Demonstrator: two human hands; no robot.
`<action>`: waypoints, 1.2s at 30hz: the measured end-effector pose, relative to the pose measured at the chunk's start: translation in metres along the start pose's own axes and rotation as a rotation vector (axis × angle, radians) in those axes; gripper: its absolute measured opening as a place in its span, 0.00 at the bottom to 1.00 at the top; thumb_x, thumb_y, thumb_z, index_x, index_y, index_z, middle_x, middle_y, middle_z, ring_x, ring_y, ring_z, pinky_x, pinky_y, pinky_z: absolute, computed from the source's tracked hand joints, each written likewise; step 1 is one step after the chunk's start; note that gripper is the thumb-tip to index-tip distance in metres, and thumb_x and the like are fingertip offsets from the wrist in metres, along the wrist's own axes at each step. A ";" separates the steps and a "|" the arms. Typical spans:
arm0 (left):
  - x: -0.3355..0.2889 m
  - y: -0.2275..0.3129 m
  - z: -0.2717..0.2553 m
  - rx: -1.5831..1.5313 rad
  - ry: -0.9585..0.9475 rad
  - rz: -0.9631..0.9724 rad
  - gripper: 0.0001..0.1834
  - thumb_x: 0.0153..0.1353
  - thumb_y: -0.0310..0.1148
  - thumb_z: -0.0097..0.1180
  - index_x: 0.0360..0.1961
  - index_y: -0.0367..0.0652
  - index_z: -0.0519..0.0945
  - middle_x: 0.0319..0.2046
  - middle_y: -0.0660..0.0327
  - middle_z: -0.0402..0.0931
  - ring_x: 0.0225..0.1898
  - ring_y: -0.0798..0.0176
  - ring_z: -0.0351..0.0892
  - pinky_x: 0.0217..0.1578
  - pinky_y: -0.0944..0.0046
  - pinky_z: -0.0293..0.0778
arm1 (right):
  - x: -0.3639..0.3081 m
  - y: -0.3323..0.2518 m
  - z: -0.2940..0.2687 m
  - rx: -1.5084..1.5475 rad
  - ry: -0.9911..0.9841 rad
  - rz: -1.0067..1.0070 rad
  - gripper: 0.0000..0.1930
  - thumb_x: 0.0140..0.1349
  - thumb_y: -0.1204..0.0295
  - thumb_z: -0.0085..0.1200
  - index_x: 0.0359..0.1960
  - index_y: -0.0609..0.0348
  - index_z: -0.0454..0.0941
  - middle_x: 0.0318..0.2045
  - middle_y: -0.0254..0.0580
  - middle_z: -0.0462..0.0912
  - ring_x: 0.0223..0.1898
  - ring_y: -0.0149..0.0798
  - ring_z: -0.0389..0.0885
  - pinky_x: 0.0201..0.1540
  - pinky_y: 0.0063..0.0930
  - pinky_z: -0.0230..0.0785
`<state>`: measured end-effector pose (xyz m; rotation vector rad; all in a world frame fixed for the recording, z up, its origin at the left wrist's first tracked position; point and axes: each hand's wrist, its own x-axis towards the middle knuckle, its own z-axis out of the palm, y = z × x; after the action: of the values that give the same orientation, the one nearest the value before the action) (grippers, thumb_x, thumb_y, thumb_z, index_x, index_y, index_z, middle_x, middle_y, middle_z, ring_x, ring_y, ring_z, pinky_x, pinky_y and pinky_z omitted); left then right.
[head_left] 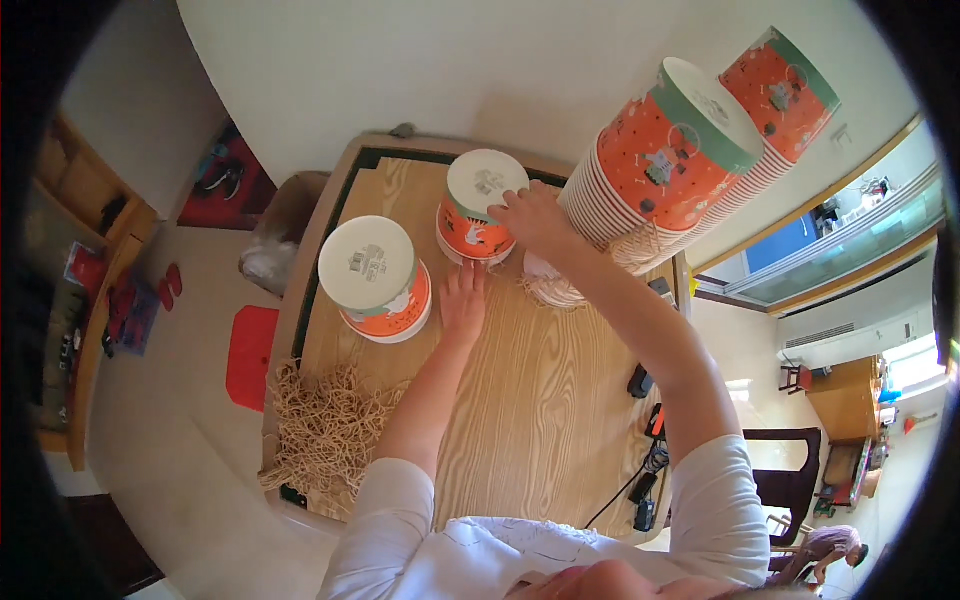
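Note:
An upside-down orange paper cup with a white base point(480, 205) stands at the far middle of the wooden table point(540, 400). My right hand point(535, 215) grips its top right edge. My left hand point(464, 298) lies flat on the table just in front of that cup, fingers together and touching its lower rim. A second upside-down orange cup stack point(376, 278) stands to the left of my left hand. Two tall leaning stacks of orange and green paper cups point(670, 160) rise at the right, close to my right forearm.
A pile of tan rubber bands point(325, 430) lies at the table's near left corner. Black cables and small devices point(648, 440) lie along the right edge. A red mat point(250, 355) and a bag point(270, 262) are on the floor at left. A person bends at lower right point(825, 555).

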<state>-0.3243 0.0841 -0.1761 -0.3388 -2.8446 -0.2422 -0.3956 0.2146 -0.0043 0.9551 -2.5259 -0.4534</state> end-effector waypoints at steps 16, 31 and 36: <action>-0.006 -0.007 0.005 -0.128 0.012 -0.003 0.26 0.55 0.28 0.40 0.58 0.45 0.59 0.61 0.62 0.52 0.58 0.55 0.56 0.53 0.47 0.57 | 0.004 -0.008 0.000 -0.009 -0.044 0.016 0.06 0.51 0.70 0.47 0.32 0.46 0.73 0.27 0.34 0.74 0.32 0.36 0.77 0.43 0.37 0.61; 0.000 0.003 -0.006 -0.458 0.050 -0.274 0.19 0.53 0.32 0.49 0.47 0.44 0.70 0.45 0.52 0.66 0.46 0.51 0.68 0.43 0.55 0.68 | 0.003 -0.008 -0.001 0.001 -0.154 0.068 0.09 0.52 0.71 0.45 0.35 0.45 0.74 0.31 0.35 0.76 0.34 0.36 0.77 0.44 0.38 0.60; 0.025 0.006 0.016 -0.621 0.120 -0.517 0.10 0.50 0.32 0.54 0.34 0.42 0.76 0.35 0.56 0.74 0.39 0.54 0.74 0.36 0.58 0.70 | 0.009 -0.009 -0.005 0.020 -0.106 0.048 0.11 0.52 0.71 0.46 0.38 0.44 0.74 0.32 0.34 0.76 0.36 0.36 0.76 0.45 0.39 0.59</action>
<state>-0.3497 0.0981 -0.1838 0.3031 -2.6153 -1.2051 -0.3943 0.2017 -0.0014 0.8971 -2.6468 -0.4761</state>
